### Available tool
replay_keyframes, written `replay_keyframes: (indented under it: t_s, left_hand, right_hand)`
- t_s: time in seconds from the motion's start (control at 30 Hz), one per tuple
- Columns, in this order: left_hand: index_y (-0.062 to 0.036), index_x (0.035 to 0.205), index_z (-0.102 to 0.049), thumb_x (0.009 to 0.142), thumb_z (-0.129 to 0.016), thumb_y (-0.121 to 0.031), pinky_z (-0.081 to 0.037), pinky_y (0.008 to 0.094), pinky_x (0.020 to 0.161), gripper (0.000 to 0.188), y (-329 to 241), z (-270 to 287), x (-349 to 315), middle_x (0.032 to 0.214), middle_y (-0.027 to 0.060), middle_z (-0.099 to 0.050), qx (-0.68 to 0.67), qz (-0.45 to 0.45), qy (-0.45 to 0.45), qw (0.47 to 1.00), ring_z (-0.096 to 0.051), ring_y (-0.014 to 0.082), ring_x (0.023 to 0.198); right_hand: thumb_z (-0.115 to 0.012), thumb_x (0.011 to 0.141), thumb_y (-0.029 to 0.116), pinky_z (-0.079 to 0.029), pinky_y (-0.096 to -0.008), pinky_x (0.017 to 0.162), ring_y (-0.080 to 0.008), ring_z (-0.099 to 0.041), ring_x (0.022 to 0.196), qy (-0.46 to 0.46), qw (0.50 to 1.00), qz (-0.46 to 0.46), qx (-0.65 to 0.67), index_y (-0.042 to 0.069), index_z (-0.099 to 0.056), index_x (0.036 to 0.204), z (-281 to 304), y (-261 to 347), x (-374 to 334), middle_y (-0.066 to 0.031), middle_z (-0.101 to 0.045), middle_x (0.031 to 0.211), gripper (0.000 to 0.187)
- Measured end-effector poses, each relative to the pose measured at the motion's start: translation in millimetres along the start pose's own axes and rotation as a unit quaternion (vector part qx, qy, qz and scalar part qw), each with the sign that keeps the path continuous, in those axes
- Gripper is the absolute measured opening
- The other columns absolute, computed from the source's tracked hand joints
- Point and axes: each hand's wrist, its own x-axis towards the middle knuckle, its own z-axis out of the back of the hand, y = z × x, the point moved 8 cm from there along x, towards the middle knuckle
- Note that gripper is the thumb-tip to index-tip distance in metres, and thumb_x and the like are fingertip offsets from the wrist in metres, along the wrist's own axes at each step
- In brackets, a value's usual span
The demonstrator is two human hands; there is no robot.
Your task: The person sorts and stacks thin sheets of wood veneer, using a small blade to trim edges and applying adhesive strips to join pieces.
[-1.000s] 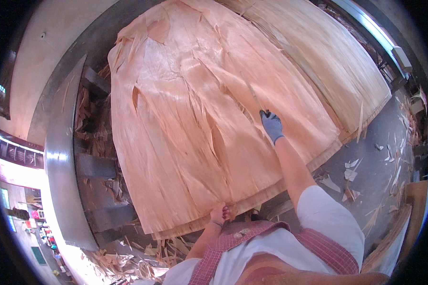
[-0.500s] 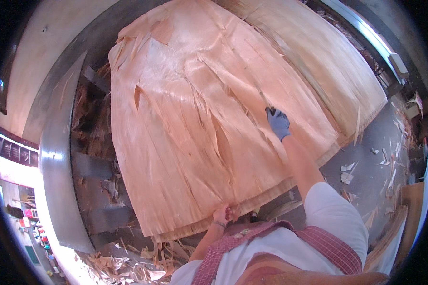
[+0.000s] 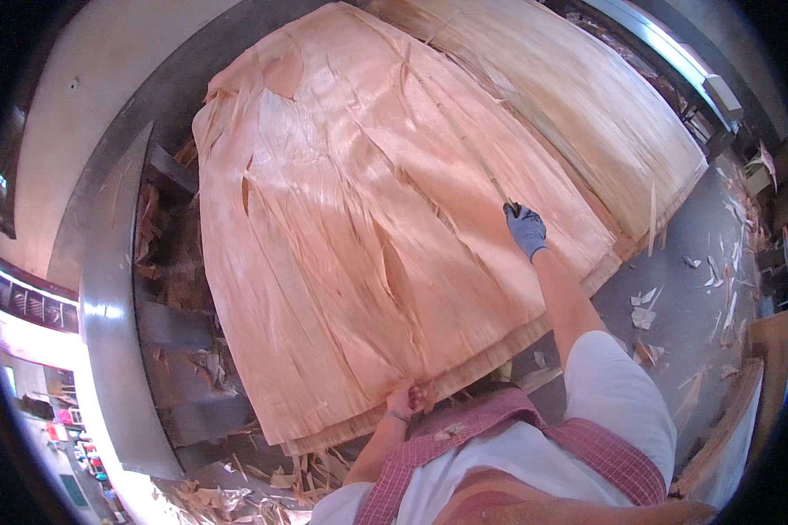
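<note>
A wide, pinkish wood veneer sheet [image 3: 306,254], wrinkled and split in places, lies on top of a stack in front of me. My right hand [image 3: 526,230], in a grey-blue glove with dark fingertips, is closed around the near end of a long thin stick [image 3: 453,122]. The stick stretches away over the veneer toward its far side. My left hand [image 3: 409,398], bare, is at the near edge of the veneer, its fingers curled on that edge; the fingertips are partly hidden.
A second, paler veneer stack [image 3: 587,96] lies along the right. Broken veneer scraps [image 3: 643,311] litter the floor at right, and more scraps [image 3: 228,499] lie at lower left. A metal rail [image 3: 114,350] runs down the left side. Boards [image 3: 727,429] lean at lower right.
My right hand has drawn slightly right and nearer with the stick, which now shows more of its length. The far wrinkles of the veneer look flatter. My left hand stays at the near edge.
</note>
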Motion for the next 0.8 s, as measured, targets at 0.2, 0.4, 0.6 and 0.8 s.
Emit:
replay_keyframes:
  t_s: [0.2,0.4,0.6,0.8]
  left_hand:
    - [-0.0115,0.087,-0.061,0.084,-0.065,-0.038,-0.041,0.0278,0.041,0.028,8.8,-0.5,-7.4,0.069,0.0016,-0.059,-0.048,0.013,0.032,0.998,-0.056,0.0167,0.054]
    - [-0.0092,0.098,-0.057,0.082,-0.068,-0.043,-0.043,0.0289,0.041,0.039,21.1,-1.4,-18.1,0.073,0.0046,-0.059,0.012,0.035,-0.030,0.999,-0.055,0.0180,0.054]
    - [-0.0084,0.097,-0.056,0.082,-0.069,-0.047,-0.046,0.0312,0.041,0.043,32.8,-23.3,-38.4,0.073,0.0080,-0.061,-0.008,0.033,-0.090,0.995,-0.059,0.0218,0.054]
    - [-0.0075,0.092,-0.057,0.083,-0.069,-0.046,-0.046,0.0316,0.041,0.042,34.4,-41.1,-41.7,0.070,0.0088,-0.061,-0.002,0.016,-0.098,0.995,-0.059,0.0231,0.054]
  right_hand:
    - [-0.047,0.091,0.055,-0.051,-0.0493,0.075,-0.0395,-0.065,0.085,0.007,0.999,-0.001,0.053,0.008,-0.064,0.094,16.3,-46.1,-54.7,-0.0203,-0.068,0.088,0.050]
    - [-0.050,0.090,0.055,-0.050,-0.0488,0.073,-0.0392,-0.064,0.083,0.037,0.997,-0.038,0.053,0.010,-0.067,0.091,77.0,-157.2,-18.0,-0.0188,-0.067,0.087,0.048]
    - [-0.049,0.090,0.056,-0.050,-0.0498,0.073,-0.0399,-0.064,0.086,0.065,0.994,-0.001,0.083,0.009,-0.068,0.092,70.3,-206.4,17.7,-0.0211,-0.067,0.090,0.050]
    - [-0.062,0.087,0.051,-0.035,-0.0268,0.038,-0.0109,-0.045,0.039,0.235,0.873,-0.153,0.400,0.008,-0.060,0.071,22.6,-206.6,-12.9,0.0003,-0.049,0.050,0.045]
